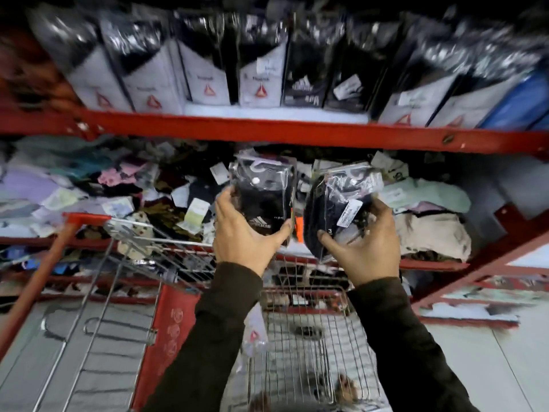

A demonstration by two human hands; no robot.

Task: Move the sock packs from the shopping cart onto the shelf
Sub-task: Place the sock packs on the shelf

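Red steel shelf (297,130), 12 o'clock: upright sock packs crowded, one gap at centre. Left hand (242,239) clasps an Adidas pack (263,197); right hand (364,248) clasps a second pack (341,206), both above the shopping cart (300,331). Risk: slick film slipping, or neighbours toppling on insertion.

Both hands raised, left hand (242,236) gripping sock pack (263,200), right hand (367,248) another pack (338,209)
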